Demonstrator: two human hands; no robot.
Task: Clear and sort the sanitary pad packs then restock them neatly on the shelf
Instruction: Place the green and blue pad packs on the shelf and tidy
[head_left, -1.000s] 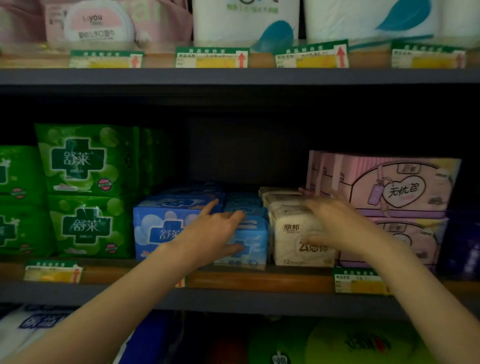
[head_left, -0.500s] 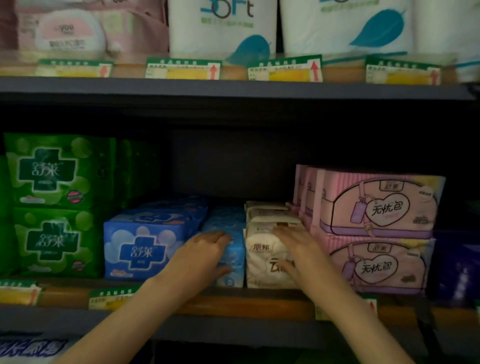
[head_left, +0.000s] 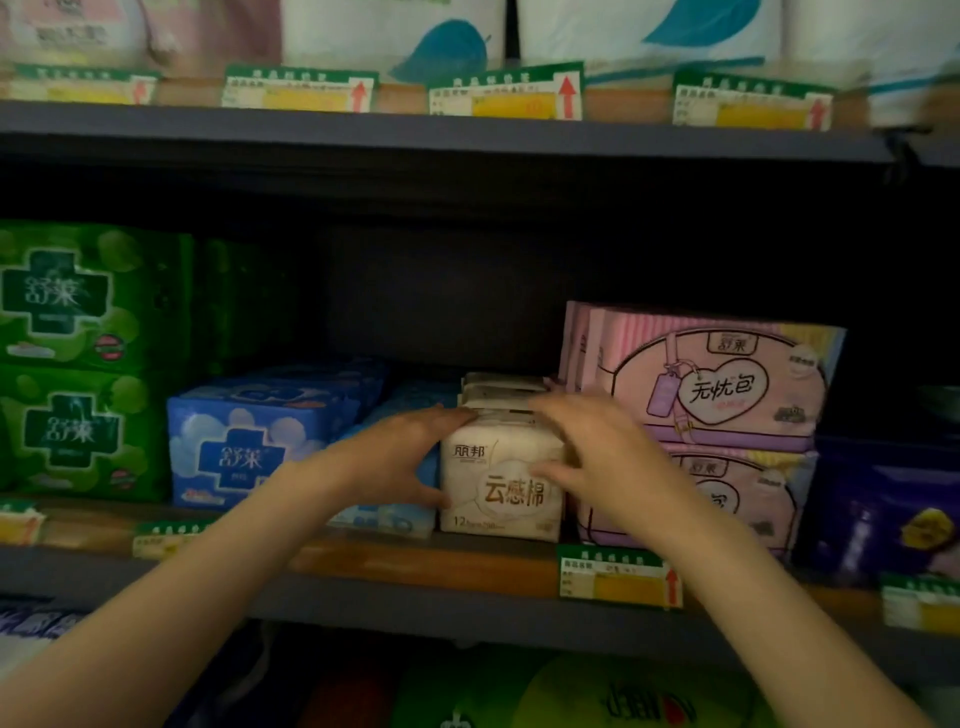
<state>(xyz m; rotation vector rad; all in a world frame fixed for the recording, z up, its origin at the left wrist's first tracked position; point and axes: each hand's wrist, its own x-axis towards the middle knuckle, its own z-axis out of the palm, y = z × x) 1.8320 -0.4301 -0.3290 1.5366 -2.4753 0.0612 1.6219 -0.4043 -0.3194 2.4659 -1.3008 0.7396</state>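
Head view: left hand (head_left: 395, 457) and right hand (head_left: 592, 447) clasp the white pack (head_left: 501, 483) on the shelf (head_left: 415, 566) between blue packs (head_left: 249, 441) and pink packs (head_left: 727, 384), rows mostly sorted, white stack being squared

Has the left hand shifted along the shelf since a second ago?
Yes. The left hand has moved right, off the small blue pack and onto the left side of the white pack.
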